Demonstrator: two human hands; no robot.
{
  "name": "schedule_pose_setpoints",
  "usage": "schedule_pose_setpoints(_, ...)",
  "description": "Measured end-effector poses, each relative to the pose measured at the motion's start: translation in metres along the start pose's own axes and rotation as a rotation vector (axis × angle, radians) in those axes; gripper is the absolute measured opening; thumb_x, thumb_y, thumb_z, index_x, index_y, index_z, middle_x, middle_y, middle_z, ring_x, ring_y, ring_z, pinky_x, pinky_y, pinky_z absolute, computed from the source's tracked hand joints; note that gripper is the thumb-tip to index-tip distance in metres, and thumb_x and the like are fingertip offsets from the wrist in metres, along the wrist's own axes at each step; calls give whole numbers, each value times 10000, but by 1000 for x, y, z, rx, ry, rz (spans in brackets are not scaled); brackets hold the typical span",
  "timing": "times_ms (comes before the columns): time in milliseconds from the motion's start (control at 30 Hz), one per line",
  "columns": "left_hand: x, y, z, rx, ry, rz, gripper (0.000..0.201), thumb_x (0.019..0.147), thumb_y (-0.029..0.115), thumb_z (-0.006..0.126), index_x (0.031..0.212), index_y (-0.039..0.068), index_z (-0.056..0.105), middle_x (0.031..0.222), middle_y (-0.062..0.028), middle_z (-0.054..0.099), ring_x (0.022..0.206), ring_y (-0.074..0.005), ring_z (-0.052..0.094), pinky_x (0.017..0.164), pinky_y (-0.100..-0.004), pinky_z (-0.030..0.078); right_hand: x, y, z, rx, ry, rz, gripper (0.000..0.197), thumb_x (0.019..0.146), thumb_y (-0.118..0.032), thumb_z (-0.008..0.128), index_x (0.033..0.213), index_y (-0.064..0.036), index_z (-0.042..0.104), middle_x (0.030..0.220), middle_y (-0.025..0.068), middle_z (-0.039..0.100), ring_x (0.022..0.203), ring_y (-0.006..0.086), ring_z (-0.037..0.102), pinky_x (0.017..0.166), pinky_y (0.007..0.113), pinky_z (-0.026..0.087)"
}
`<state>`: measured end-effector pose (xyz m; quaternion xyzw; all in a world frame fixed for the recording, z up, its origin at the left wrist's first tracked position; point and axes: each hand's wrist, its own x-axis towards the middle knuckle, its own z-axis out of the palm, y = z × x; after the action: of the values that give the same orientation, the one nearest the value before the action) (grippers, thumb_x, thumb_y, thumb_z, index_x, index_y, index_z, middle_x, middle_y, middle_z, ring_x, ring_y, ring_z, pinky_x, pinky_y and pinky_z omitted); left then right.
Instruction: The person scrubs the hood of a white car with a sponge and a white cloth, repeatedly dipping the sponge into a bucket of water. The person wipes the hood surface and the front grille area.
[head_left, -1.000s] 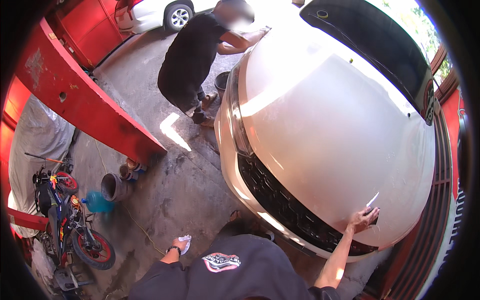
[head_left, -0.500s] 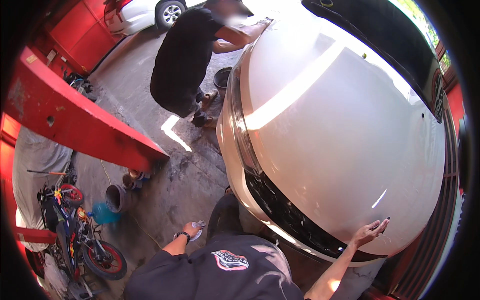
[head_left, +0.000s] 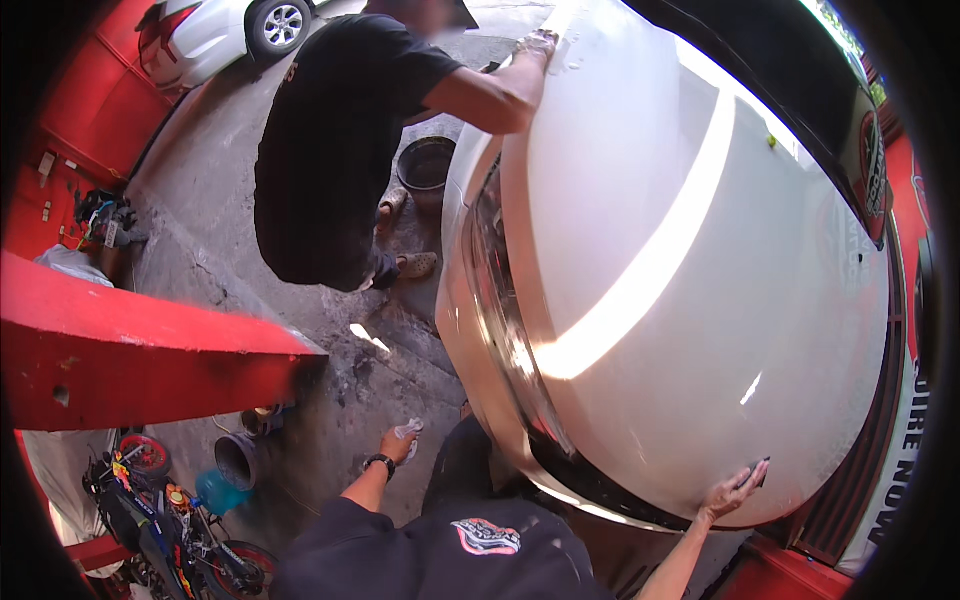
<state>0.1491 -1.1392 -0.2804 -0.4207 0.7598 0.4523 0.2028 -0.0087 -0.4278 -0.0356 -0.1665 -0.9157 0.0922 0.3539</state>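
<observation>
Wiping the front of the white car's hood, now leaning in closer

Over the last second my view has swung in toward the hood (head_left: 680, 300), which now fills most of the frame, and my right hand (head_left: 733, 492) has slid down to its front edge, just above the dark grille (head_left: 600, 490); I take that to mean I am working along the nose of the car. That hand lies flat, fingers spread, pressing a small dark pad (head_left: 760, 470) under the fingertips against the paint. My left hand (head_left: 398, 443) hangs out over the concrete floor (head_left: 330, 400), fingers curled around a small pale object (head_left: 408, 432), which I cannot make out. At the hood's far corner, another person (head_left: 340, 150) rubs the paint with one hand.
</observation>
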Motion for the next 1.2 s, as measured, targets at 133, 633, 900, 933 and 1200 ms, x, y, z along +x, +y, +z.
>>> schedule_pose_setpoints(133,16,43,7,-11,-94,-29,488,876,364,761,1226,29,695,1122,-138,764,1062,-271,725,906,-365,543,0,2,-7,7,-13,18,444,1101,-158,391,1491,41,462,1543,224,471,1430,342,456,1191,424,353)
schedule_pose_setpoints(633,57,-43,-15,223,-311,27,463,877,386,711,1194,49,711,1176,-200,729,1139,-363,678,965,-420,517,-7,26,-14,-22,-85,24,456,1112,-164,346,1492,70,441,1557,238,447,1444,364,430,1210,440,335)
schedule_pose_setpoints(900,64,38,-20,322,-302,-73,516,868,416,721,1226,46,687,1207,-201,716,1143,-363,674,977,-421,514,-3,20,-19,-116,-111,-7,483,1116,-212,346,1503,65,428,1558,240,444,1445,367,424,1218,455,324)
schedule_pose_setpoints(933,63,40,-17,313,-278,-90,520,866,420,724,1226,46,687,1205,-200,717,1142,-361,675,976,-420,515,-6,29,-20,-119,-112,-5,481,1115,-206,345,1504,64,426,1559,240,443,1446,367,423,1218,455,323)
schedule_pose_setpoints(1200,61,44,-8,321,-319,-97,526,861,421,733,1225,44,685,1197,-199,720,1140,-362,677,972,-410,515,-2,15,-21,-88,-138,53,481,1115,-196,339,1510,66,416,1571,236,429,1461,358,406,1226,451,309)
